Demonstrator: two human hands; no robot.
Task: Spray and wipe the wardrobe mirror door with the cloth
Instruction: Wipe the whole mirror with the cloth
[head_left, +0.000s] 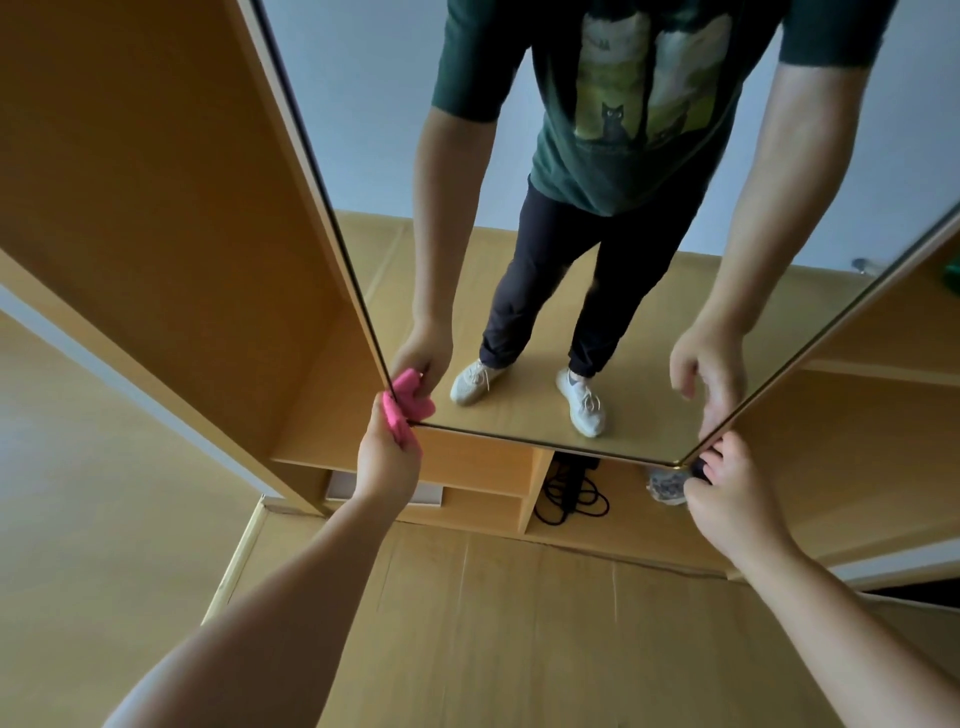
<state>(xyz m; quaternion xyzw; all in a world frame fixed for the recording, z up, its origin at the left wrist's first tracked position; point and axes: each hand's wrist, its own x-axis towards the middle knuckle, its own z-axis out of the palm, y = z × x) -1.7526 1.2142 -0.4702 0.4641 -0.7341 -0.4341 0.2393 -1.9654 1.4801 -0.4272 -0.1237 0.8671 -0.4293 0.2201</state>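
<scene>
Gripping pink cloth (396, 418) with left hand (387, 457), pressed against bottom-left corner of mirror door (519, 312). Right hand (724, 483) curled at bottom-right corner, fingers seemingly pinching door's edge, though partly hidden. Below door: open wardrobe shelves (483, 467), coiled black cable (569, 493), patterned object (667, 486) too unclear to name.

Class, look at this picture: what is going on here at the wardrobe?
A person stands facing the mirror door of a wardrobe. The left hand holds a pink cloth against the door's lower left corner. The right hand grips the lower right corner, fingers curled round the edge. No spray bottle is in view. A black cable lies on the shelf below.
</scene>
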